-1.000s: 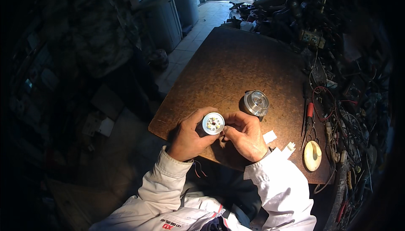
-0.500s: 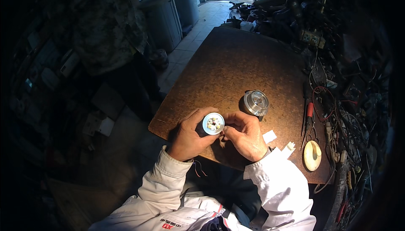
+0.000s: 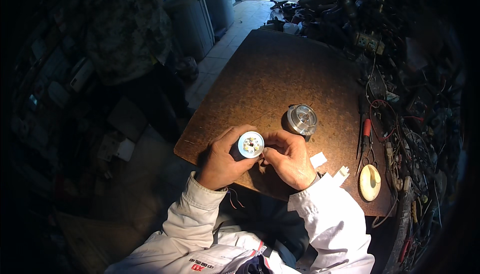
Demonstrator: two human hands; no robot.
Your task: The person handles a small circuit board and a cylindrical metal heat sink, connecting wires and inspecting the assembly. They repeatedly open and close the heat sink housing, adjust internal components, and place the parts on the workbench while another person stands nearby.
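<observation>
My left hand [image 3: 222, 159] is wrapped round a small round LED lamp [image 3: 257, 153]. Its pale blue-white rim faces up, and inside sits a round board with a few yellowish LEDs. The thumb and fingertips of my right hand [image 3: 289, 160] are pinched together at the lamp's right rim. Whether something small is between them is hidden. Thin reddish wires [image 3: 233, 200] hang below my left wrist. Beyond my right hand, a clear round lamp cover with a metallic ring [image 3: 303, 120] rests on the wooden table [image 3: 295, 69].
Right of my right hand lie a white piece [image 3: 318, 160] and a small white connector [image 3: 342, 175]. A cream oval object [image 3: 370, 183], scissors [image 3: 369, 160] and a red-handled tool [image 3: 367, 128] lie along the right edge, beside heaped cables [image 3: 420, 139]. A person [image 3: 130, 49] stands at left.
</observation>
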